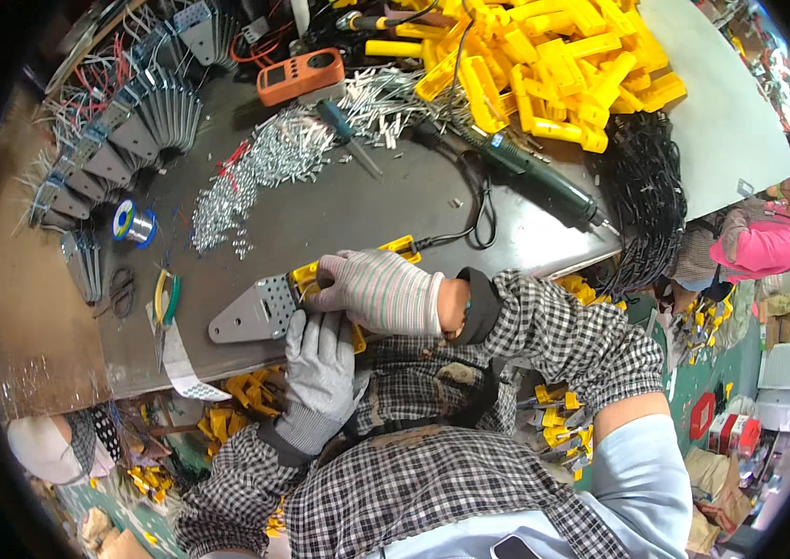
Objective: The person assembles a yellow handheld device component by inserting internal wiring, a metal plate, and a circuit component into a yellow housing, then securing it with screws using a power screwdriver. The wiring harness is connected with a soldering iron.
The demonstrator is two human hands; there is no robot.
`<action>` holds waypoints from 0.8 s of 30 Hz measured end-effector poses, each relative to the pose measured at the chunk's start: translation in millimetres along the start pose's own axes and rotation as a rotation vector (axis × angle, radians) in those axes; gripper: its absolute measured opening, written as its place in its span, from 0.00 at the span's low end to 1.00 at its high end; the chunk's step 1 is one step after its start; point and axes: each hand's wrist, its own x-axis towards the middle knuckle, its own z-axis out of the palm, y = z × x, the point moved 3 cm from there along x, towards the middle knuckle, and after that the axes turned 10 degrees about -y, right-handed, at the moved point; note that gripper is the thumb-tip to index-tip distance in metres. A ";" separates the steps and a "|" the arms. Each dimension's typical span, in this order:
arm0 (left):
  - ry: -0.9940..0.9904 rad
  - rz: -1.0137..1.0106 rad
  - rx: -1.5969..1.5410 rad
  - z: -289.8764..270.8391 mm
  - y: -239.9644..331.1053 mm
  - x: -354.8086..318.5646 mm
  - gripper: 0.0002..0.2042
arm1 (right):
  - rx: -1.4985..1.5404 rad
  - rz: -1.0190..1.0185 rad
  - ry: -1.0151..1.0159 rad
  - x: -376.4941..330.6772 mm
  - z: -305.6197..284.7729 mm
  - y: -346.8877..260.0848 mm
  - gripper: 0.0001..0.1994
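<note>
A grey metal plate (255, 312), tapered and perforated at its wide end, lies by the bench's near edge, joined to a yellow plastic housing (403, 248). My right hand (378, 291), in a striped knit glove, is closed over the housing, fingertips at the plate's perforated end. Just below, my left hand (320, 365), in a grey glove, presses its fingers against the same piece from the near side; its thumb is hidden. Past my right hand, a black cord (456, 238) leads off the housing's far end. Whatever is under my right fingertips cannot be seen.
Beyond my hands are piled screws (269, 149), a screwdriver (348, 138), a power screwdriver (539, 177), yellow housings (553, 65) and black cords (642, 200). Leftward are an orange meter (300, 76), a solder spool (134, 224), pliers (167, 296), scissors (118, 292) and stacked wired plates (129, 130).
</note>
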 end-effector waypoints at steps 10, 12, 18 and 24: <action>0.519 0.105 -0.908 -25.7 -20.0 -5.3 0.40 | -0.950 0.853 -0.035 -111.3 -143.1 224.2 0.10; 0.463 0.095 -0.889 -27.5 -24.2 -8.4 0.40 | -0.859 0.744 0.006 -101.3 -143.3 231.5 0.10; 0.447 0.056 -0.832 -23.6 -21.0 -12.2 0.39 | -0.432 0.683 0.687 -96.6 -149.9 243.9 0.24; 0.470 0.056 -0.849 -22.7 -18.1 -11.3 0.39 | 0.085 0.441 1.228 -96.0 -165.1 267.4 0.25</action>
